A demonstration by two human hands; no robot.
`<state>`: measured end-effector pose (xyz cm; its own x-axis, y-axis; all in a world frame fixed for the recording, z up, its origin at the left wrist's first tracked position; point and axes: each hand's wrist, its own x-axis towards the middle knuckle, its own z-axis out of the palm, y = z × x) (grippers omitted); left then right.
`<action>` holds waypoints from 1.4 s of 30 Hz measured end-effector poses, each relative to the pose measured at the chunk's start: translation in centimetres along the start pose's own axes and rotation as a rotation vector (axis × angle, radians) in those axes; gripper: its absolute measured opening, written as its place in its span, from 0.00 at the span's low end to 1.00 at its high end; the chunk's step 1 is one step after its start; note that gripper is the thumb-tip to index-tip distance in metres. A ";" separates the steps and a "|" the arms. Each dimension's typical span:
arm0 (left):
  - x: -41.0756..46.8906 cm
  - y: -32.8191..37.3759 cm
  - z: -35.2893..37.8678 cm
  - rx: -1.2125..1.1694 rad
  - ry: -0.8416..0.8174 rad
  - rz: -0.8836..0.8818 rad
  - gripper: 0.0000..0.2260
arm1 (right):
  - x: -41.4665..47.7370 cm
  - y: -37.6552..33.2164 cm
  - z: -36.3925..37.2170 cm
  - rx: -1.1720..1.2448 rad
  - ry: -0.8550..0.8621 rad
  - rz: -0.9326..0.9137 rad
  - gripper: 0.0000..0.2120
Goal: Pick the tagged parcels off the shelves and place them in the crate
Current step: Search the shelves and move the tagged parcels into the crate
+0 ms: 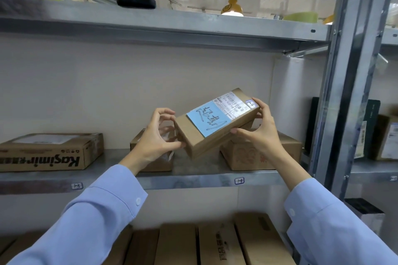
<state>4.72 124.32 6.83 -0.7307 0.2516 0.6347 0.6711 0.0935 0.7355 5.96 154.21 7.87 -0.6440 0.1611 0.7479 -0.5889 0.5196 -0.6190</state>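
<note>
A small brown cardboard parcel [200, 133] with a blue handwritten tag and a white shipping label is held tilted in the air above the middle shelf [193, 180]. My right hand [258, 133] grips its right end, thumb under the near edge and fingers over the far corner. My left hand [155, 137] is at its left end, thumb touching the low corner, fingers curled just off the box. No crate is in view.
Three cardboard boxes sit on the middle shelf: a flat one at the left [49, 153], one behind my left hand [150, 157], one under the parcel at right [258, 155]. More boxes [204, 243] fill the shelf below. A steel upright [344, 92] stands at right.
</note>
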 end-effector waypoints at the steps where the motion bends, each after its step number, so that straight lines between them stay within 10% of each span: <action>1: 0.0 0.1 0.0 0.035 -0.013 0.004 0.35 | 0.0 0.0 0.0 0.008 -0.020 -0.001 0.49; 8: -0.5 1.1 0.9 0.115 -0.213 0.003 0.36 | -0.1 -0.6 0.6 -0.012 -0.063 -0.054 0.58; 42: -1.9 -0.4 6.4 0.081 0.116 0.070 0.40 | -4.1 -2.0 2.6 0.204 -0.358 -0.039 0.48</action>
<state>6.62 129.94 3.83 -0.6880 0.1480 0.7104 0.7256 0.1582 0.6697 8.49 150.28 5.45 -0.7270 -0.1765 0.6636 -0.6781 0.3363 -0.6535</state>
